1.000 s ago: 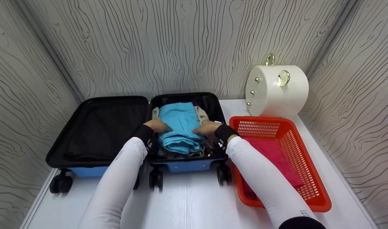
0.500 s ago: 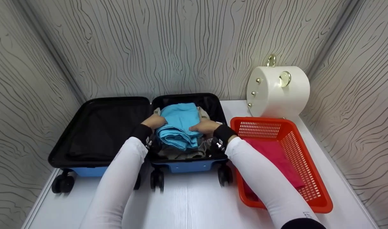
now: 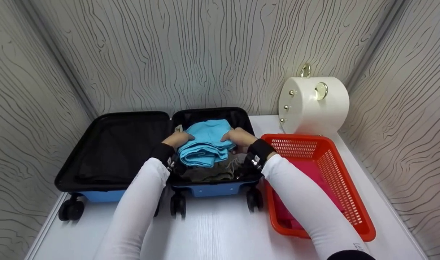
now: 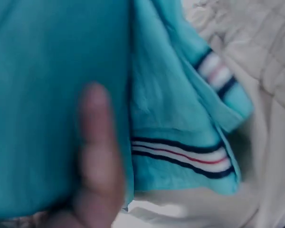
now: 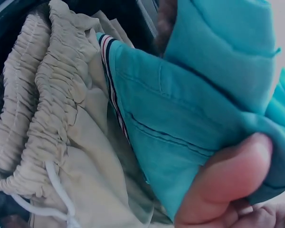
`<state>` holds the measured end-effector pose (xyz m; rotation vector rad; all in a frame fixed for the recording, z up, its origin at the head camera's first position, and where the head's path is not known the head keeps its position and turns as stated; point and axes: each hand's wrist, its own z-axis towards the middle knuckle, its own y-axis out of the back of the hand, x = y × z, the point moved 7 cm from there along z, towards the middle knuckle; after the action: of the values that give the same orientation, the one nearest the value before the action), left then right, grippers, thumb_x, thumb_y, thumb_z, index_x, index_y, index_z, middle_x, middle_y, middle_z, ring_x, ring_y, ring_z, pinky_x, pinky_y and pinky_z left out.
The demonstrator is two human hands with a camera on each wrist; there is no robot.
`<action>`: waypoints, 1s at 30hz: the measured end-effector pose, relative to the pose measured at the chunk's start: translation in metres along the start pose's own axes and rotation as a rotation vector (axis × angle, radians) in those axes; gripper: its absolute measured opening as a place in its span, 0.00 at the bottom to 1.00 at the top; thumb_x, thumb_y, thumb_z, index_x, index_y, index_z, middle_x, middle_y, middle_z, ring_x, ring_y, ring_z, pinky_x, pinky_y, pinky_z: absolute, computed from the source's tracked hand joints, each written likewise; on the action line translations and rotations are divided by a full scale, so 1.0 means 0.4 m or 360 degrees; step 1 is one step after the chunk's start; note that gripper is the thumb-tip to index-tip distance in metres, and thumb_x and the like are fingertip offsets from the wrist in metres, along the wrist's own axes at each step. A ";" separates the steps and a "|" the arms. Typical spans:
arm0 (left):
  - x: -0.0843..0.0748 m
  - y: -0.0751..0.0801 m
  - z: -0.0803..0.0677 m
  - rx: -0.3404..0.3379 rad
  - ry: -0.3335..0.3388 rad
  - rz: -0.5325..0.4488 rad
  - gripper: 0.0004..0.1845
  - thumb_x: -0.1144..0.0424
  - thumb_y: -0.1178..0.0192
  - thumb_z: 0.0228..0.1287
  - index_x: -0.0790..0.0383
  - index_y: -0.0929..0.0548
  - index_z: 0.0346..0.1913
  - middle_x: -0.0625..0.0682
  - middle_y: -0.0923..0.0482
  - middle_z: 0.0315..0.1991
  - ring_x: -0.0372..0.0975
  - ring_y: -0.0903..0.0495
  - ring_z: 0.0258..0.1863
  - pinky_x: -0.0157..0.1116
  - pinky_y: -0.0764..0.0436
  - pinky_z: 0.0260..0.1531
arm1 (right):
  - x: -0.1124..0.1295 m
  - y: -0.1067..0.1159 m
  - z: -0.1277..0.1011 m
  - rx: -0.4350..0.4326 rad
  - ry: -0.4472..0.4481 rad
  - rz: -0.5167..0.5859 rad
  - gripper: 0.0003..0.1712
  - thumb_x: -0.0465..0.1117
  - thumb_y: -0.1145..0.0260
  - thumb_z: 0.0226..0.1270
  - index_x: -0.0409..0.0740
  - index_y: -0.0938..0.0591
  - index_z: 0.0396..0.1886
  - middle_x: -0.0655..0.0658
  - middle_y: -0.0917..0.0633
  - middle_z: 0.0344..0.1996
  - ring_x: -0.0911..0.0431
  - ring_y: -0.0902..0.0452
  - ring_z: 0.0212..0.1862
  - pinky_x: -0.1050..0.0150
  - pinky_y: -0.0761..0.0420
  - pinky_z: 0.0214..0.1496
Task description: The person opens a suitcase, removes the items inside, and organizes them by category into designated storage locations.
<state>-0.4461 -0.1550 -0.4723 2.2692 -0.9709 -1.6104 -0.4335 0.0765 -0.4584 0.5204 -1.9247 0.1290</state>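
Both hands hold a folded turquoise shirt (image 3: pixel 207 139) from its two sides, over the packed half of an open suitcase (image 3: pixel 212 190). The left hand (image 3: pixel 178 138) grips the left side, its thumb lying on top of the cloth in the left wrist view. On the other side the right hand (image 3: pixel 240 138) pinches the edge between thumb and fingers. Navy, white and red stripes trim the shirt's ends (image 4: pixel 183 156). Beneath it lie beige drawstring pants (image 5: pixel 61 104) with a gathered waistband and white cord. The fingers under the shirt are mostly hidden.
The suitcase's other half (image 3: pixel 118 151) lies open at left, black inside. A red plastic basket (image 3: pixel 366 224) with folded red cloth (image 3: pixel 315 173) stands at right, under the right forearm. Behind it is a white drum-shaped object (image 3: pixel 324 104) with gold knobs, near the back wall.
The shirt has shifted slightly back and right in both hands, uncovering more clothing at the suitcase's front. The right hand has moved back and a little right.
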 end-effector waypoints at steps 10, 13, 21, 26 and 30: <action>0.019 -0.064 -0.009 0.0080 0.0074 -0.0132 0.43 0.50 0.47 0.83 0.74 0.49 0.86 0.69 0.51 0.87 0.59 0.46 0.87 0.53 0.40 0.85 | -0.031 0.005 -0.016 0.0086 -0.0083 0.0005 0.12 0.39 0.38 0.76 0.46 0.30 0.31 0.51 0.30 0.22 0.58 0.34 0.24 0.68 0.26 0.24; 0.016 -0.069 -0.012 0.0082 0.0058 -0.0188 0.43 0.51 0.47 0.83 0.74 0.49 0.86 0.69 0.51 0.87 0.59 0.46 0.86 0.52 0.41 0.85 | -0.036 0.004 -0.021 0.0078 -0.0101 0.0016 0.11 0.40 0.38 0.75 0.47 0.28 0.30 0.52 0.28 0.22 0.59 0.32 0.23 0.69 0.26 0.23; -0.016 -0.058 -0.014 0.0064 -0.0082 -0.0343 0.40 0.58 0.50 0.83 0.72 0.52 0.87 0.70 0.54 0.88 0.60 0.49 0.87 0.54 0.43 0.85 | -0.031 0.016 -0.038 0.0059 -0.0037 -0.0043 0.09 0.41 0.37 0.74 0.45 0.26 0.33 0.49 0.22 0.28 0.58 0.23 0.29 0.65 0.17 0.30; -0.035 -0.039 -0.005 -0.0165 -0.0074 -0.0520 0.44 0.59 0.46 0.80 0.73 0.56 0.87 0.68 0.58 0.89 0.58 0.51 0.88 0.50 0.44 0.86 | -0.024 0.021 -0.045 0.0109 0.0063 0.0065 0.05 0.33 0.38 0.76 0.39 0.27 0.39 0.48 0.21 0.31 0.57 0.18 0.35 0.63 0.12 0.42; -0.060 -0.038 -0.014 -0.0248 -0.0104 -0.0517 0.44 0.60 0.50 0.81 0.76 0.59 0.86 0.69 0.58 0.88 0.59 0.51 0.87 0.50 0.43 0.86 | -0.020 0.040 -0.052 0.0097 0.0131 0.0134 0.25 0.27 0.39 0.75 0.29 0.29 0.70 0.41 0.20 0.49 0.54 0.18 0.48 0.63 0.14 0.50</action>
<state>-0.4396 -0.1298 -0.4593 2.3702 -0.4837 -1.8224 -0.4199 0.1000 -0.4546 0.4675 -1.8670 0.2599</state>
